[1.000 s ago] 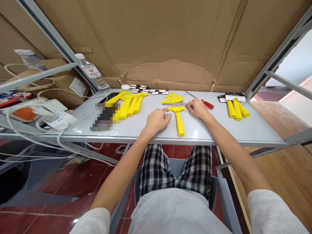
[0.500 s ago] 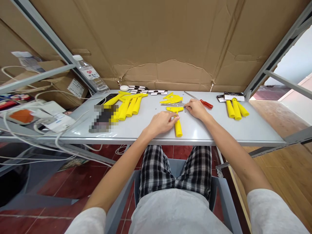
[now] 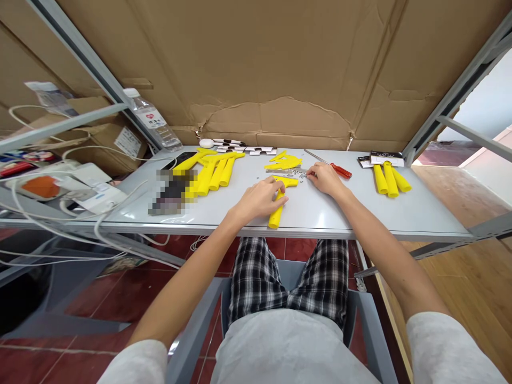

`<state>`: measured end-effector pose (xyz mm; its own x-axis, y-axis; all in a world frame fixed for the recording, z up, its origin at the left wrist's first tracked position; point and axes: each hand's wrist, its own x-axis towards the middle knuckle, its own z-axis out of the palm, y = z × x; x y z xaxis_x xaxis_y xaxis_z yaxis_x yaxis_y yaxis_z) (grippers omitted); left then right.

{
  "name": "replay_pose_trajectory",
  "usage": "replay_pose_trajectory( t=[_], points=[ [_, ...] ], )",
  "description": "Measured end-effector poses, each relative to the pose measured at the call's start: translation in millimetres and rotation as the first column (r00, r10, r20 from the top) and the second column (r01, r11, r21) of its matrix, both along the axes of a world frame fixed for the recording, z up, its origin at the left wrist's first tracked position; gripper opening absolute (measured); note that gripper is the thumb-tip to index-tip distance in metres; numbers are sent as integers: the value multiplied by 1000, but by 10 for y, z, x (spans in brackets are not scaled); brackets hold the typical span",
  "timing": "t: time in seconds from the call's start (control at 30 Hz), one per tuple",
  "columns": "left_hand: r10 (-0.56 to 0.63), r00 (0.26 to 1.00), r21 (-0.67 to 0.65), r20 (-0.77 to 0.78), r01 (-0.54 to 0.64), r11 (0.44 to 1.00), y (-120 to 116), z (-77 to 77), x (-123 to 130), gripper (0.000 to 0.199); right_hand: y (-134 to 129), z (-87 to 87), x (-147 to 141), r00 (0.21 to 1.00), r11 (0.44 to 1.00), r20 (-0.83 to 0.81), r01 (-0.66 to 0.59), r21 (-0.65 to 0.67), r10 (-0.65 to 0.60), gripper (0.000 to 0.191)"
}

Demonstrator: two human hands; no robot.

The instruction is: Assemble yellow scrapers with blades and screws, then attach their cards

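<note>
My left hand [image 3: 261, 200] grips a yellow T-shaped plastic handle [image 3: 277, 214] near its crosspiece, with the thumb on the stem. The handle lies tilted on the table, its round end toward the front edge. My right hand [image 3: 323, 178] rests to the right with fingertips pinched together beside small metal screws [image 3: 296, 173]; anything between the fingertips is too small to make out. Flat yellow plastic pieces [image 3: 285, 161] lie behind the screws. Just beyond my right hand is a screwdriver [image 3: 341, 170] with a red handle.
Several yellow T-shaped handles [image 3: 216, 169] lie on the left of the grey table [image 3: 424, 213], next to a blurred-out dark object [image 3: 172, 192]. Yellow handles with black-and-white cards [image 3: 387, 178] lie at right. A plastic bottle [image 3: 154, 120] leans against the frame; white cables [image 3: 80, 224] hang at left.
The yellow handle has turned, its round end swinging left and toward me, and my left hand has closed further around it. My right hand stays by the screws.
</note>
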<state>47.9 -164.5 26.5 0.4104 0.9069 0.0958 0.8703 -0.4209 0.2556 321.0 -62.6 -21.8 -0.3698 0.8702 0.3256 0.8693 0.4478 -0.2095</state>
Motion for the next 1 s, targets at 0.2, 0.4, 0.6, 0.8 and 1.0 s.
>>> replay_pose_trajectory(
  t=[0.2,0.4,0.6,0.8,1.0],
  points=[
    [-24,1000,-16,-11,24,1000,45,-2,-70,26,1,4,12,1000,1000,0,7,5,-7,20],
    [70,992,-29,-104,-73,997,64,2,-6,55,-7,-9,12,1000,1000,-13,11,18,-11,21],
    [102,980,1,-172,-103,995,133,21,177,74,-21,13,14,999,1000,-46,7,26,-6,19],
    [102,979,29,-178,-99,995,239,-101,268,68,-16,18,32,997,1000,-81,-7,26,9,18],
    [123,971,72,-207,-110,991,240,-170,283,51,-15,11,39,993,999,-112,-21,33,24,18]
  ],
)
